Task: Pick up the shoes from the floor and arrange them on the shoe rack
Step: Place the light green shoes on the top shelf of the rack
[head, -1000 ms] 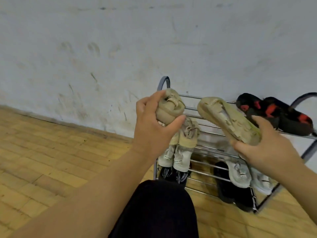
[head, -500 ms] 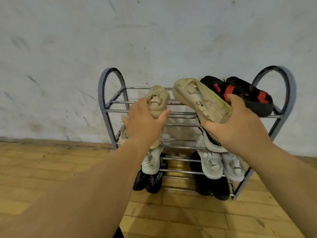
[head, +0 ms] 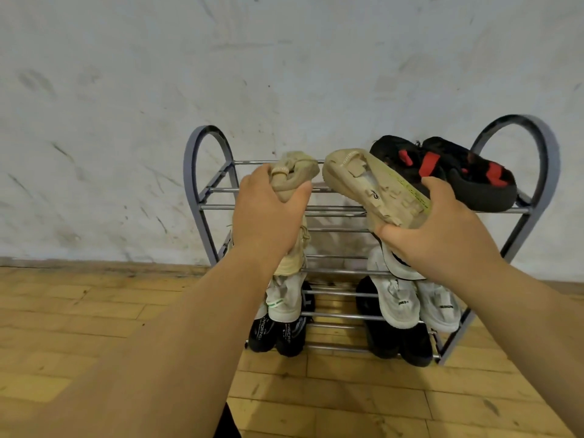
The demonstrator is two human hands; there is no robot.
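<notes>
While left hand (head: 268, 213) grips 1 soft beige shoe (head: 294, 172), right hand (head: 442, 229) grips its ridged-soled mate (head: 376, 184)

ok, lettering check. right beige shoe (head: 376, 184), gripped by the right hand (head: 442, 229): small pale word on the heel, ends approx "rived", too blurry to trust. its sole has a moulded r-shaped logo. left beige shoe (head: 295, 172), in the left hand (head: 265, 213): printed pull tab, can't read it. shoe rack (head: 531, 147), low down near the right end: white shoe (head: 398, 305), dark heel print, approx "ned y". second white shoe (head: 441, 308) just beside it, print illegible. bottom shelf, left end: black shoe (head: 292, 333), white print approx "nscap". second black shoe (head: 260, 331), lettering unreadable.
</notes>
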